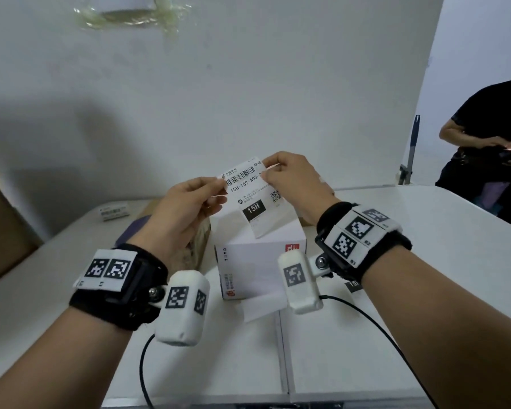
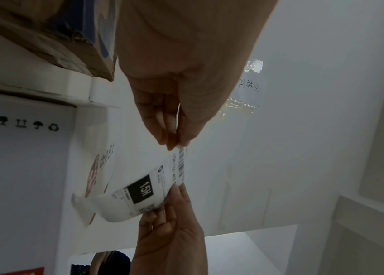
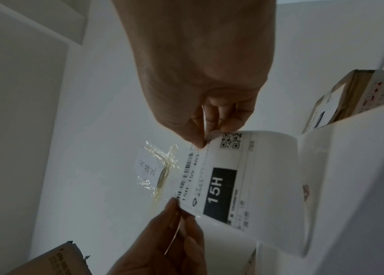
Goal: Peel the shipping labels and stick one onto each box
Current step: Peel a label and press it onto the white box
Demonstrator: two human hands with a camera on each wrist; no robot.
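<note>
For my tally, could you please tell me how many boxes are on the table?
3: a white box in the middle, a brown box left of it, another behind it. More may be hidden.

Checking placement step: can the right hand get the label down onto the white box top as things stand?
Probably yes. The right hand and left hand pinch the label by its upper corners directly above the white box, and nothing visible sits between them.

We see a white label (image 1: 252, 196) printed with a black barcode, a black QR code and a black block reading 15H in white. The box (image 1: 260, 261) at centre frame is white with a red mark. Left of it sits a brown carton (image 1: 202, 240). The table (image 1: 396, 290) and wall (image 1: 248, 84) are white. Black wristbands (image 1: 363, 234) carry black-and-white square markers.
</note>
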